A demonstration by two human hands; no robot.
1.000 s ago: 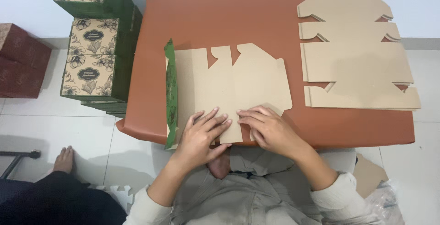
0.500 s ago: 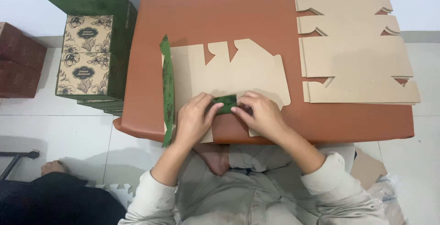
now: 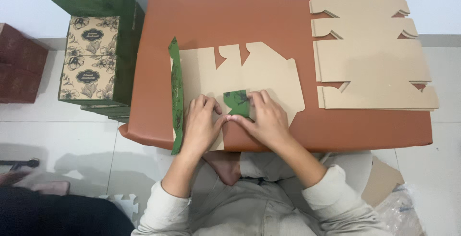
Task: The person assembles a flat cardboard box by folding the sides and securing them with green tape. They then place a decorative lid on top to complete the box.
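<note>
The flat box blank (image 3: 249, 72) lies brown side up on the near half of the table (image 3: 288, 15), with one small flap (image 3: 236, 102) at its near edge turned over so that its green printed face shows. Both hands are on that fold: the left hand (image 3: 201, 120) lies flat on the card just left of the flap, fingers spread and gripping nothing, while the right hand (image 3: 266, 118) presses down beside and over the flap, its fingertips on the crease. The long left edge (image 3: 176, 96) of the blank is also folded up, showing a green strip.

By the look of it the folding has only begun: two folds are made, and the other panels and notched tabs still lie flat and unformed.

At the far right of the table sits a stack of unfolded blanks (image 3: 370, 58). On the floor to the left stand finished green boxes (image 3: 91, 63) with floral tops, piled up, and dark red boxes (image 3: 19, 68) beyond them.
</note>
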